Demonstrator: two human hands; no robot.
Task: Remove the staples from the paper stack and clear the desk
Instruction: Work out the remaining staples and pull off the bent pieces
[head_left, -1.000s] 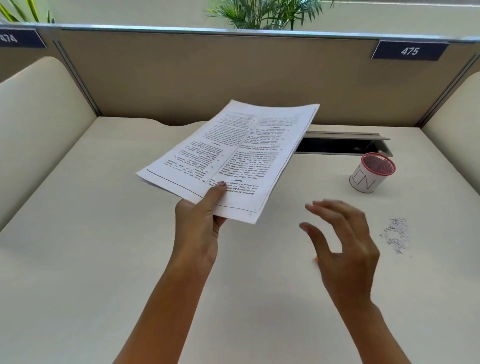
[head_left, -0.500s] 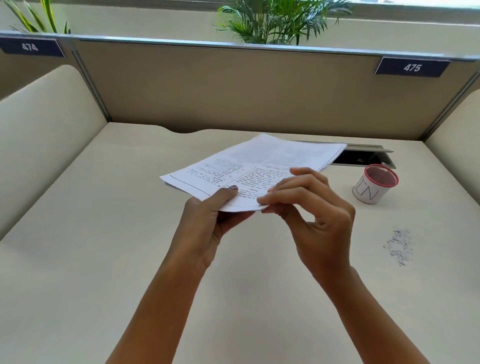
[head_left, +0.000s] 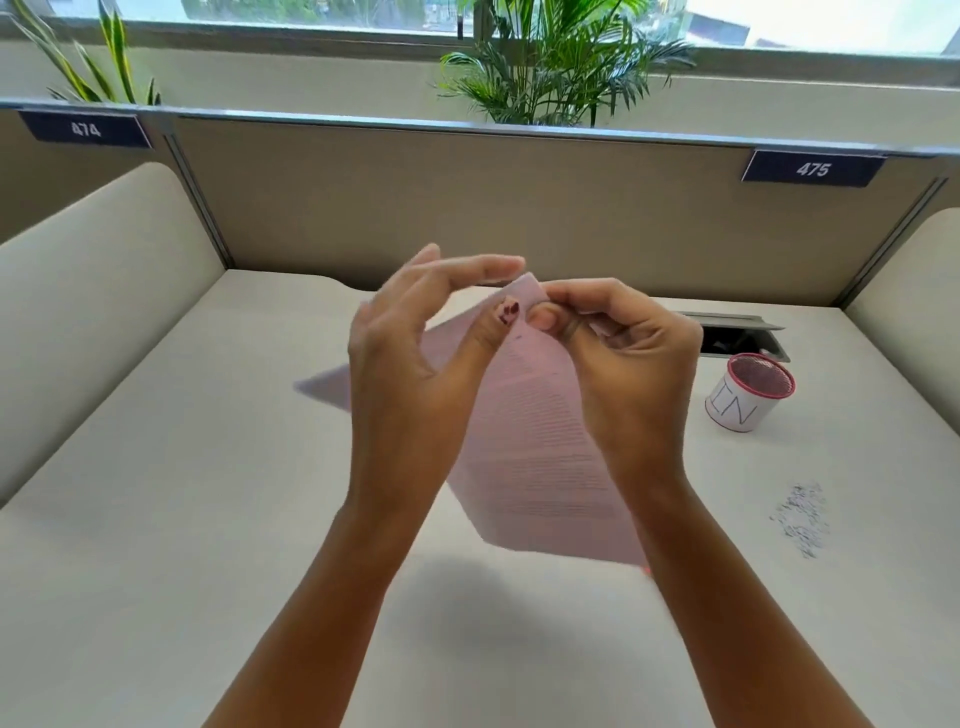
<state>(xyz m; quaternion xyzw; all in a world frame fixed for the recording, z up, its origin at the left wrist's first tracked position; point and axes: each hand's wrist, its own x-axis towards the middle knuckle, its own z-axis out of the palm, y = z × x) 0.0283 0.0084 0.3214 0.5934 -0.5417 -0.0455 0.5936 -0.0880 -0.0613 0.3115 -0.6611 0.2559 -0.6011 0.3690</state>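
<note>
Currently destapling, seemingly: pinching stack corner with curled right hand, bracing it between left hand thumb and straight fingers, above desk. Next calls for a firm, careful nail-pull.

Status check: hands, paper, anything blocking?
Pinching paper stack corner: left hand, right hand. Stack held off desk. Nothing blocking; staple pile, cup off right.

left hand: thumb and fingers pinch paper stack | right hand: curled fingers pinch its corner
</note>
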